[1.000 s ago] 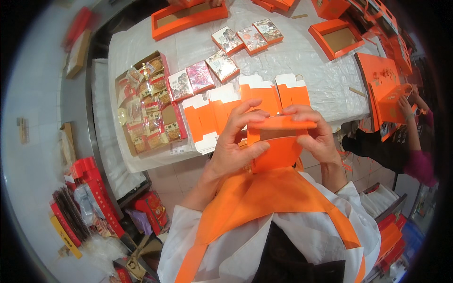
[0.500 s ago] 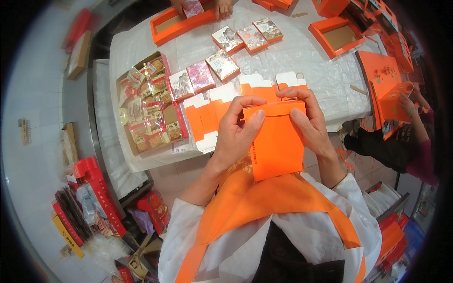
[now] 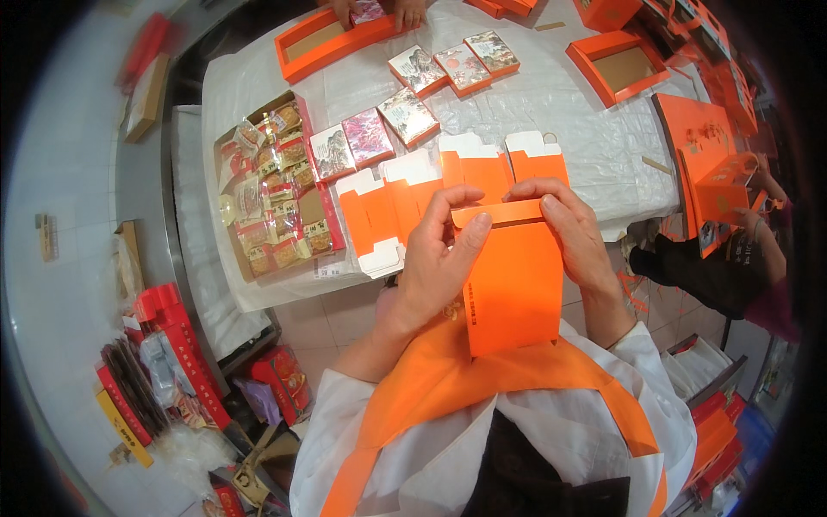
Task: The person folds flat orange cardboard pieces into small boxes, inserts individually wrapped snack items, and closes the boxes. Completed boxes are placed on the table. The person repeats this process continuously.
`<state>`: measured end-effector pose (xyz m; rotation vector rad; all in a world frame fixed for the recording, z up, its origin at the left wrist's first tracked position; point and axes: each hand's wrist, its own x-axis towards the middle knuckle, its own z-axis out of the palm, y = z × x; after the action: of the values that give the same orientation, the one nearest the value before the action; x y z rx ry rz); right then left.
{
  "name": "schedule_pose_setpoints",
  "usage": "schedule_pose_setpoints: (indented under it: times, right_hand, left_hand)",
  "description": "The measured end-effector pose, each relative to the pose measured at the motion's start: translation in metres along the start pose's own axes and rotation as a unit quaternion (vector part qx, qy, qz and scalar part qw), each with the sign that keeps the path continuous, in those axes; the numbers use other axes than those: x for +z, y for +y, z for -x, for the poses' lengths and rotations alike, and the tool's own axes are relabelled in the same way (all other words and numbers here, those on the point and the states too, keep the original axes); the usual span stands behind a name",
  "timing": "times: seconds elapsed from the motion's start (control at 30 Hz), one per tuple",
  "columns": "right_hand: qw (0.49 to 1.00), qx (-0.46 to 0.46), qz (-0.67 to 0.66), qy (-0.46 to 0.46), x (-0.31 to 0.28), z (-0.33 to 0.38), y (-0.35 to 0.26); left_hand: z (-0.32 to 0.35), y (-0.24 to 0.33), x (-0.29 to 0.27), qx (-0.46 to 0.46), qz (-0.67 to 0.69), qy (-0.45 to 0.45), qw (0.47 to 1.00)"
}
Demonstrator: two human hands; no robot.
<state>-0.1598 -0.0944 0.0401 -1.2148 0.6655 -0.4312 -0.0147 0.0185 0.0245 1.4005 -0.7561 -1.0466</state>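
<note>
An orange cardboard box (image 3: pixel 514 289) is held up between my two hands in front of my apron. My left hand (image 3: pixel 437 252) grips its upper left corner, thumb on the front by the top flap. At the opposite corner my right hand (image 3: pixel 575 231) has its fingers behind and its thumb at the flap's end. A dark gap shows between flap and front panel. Beyond my hands, flat orange box blanks with white tabs (image 3: pixel 370 219) lie on the table. Past them are small boxes with landscape prints (image 3: pixel 332 152), some white, one pink.
A carton of wrapped pastries (image 3: pixel 280 194) stands at the table's left. Another person's hands (image 3: pixel 408 14) are at a long orange tray (image 3: pixel 310 49) at the far edge. An open orange tray (image 3: pixel 618 71) lies far right, near another person handling an orange box (image 3: pixel 722 191).
The box has come down slightly and shifted right in my hands. A gap has opened under its top flap. The person at right has brought both hands to their orange box.
</note>
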Motion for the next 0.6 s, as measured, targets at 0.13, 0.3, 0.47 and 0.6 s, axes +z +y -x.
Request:
schedule_pose_setpoints:
  times: [0.13,0.3,0.47,0.6]
  right_hand:
    - [0.986,-0.104,0.129,-0.034,-0.004,-0.001,-0.003]
    - [0.985,-0.117,0.098,-0.08,-0.012,-0.004,0.001]
    - [0.986,-0.073,0.078,-0.128,-0.017,-0.006,-0.001]
    - [0.99,-0.001,0.03,-0.136,-0.012,-0.01,0.001]
  left_hand:
    - [-0.001,0.005,0.002,-0.016,0.026,-0.001,1.0]
    - [0.0,0.006,0.006,-0.015,0.104,-0.01,0.994]
    - [0.004,0.003,0.007,0.105,0.034,0.011,0.994]
    - [0.008,0.0,0.006,0.133,0.016,0.045,0.99]
